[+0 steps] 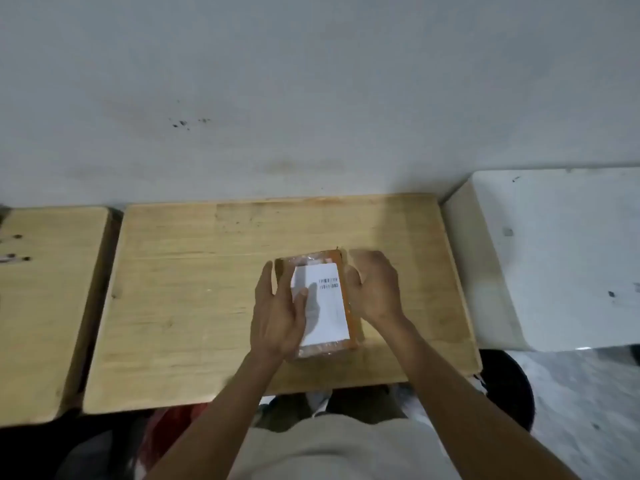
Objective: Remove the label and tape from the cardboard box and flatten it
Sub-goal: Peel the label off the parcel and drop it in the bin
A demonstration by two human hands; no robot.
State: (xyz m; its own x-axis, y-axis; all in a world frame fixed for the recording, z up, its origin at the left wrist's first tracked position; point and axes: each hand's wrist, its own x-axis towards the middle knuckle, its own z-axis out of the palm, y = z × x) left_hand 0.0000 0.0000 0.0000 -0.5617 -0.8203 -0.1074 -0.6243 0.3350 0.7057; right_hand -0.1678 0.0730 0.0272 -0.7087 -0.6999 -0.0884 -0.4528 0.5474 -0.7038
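Head view: looking down at a wooden table (180, 306) set against a pale wall (311, 98).
Box: small cardboard box (349, 313) lies flat on the table, right of centre, nearer the near edge than the far one.
Long axis: runs near to far, the far end tipped slightly left; short sides face the person and the wall.
Label: white label (329, 306) covers most of the top face, long side along the box's length; barcode print sits toward the far right part.
Tape: glossy clear tape (311, 261) shows across the far end and again at the near end; edges blurred.
Left hand: left hand (277, 313) rests against the box's left side, fingers straight and pointing far, thumb lying over the label's left edge.
Right hand: right hand (375, 289) is at the box's right far side, fingers loosely curved and apart; blurred, so contact cannot be told.
Left neighbour: second wooden table (45, 306), just beside.
Right neighbour: white surface (554, 254), just beside.
Near edge: person's light-coloured garment below the table.
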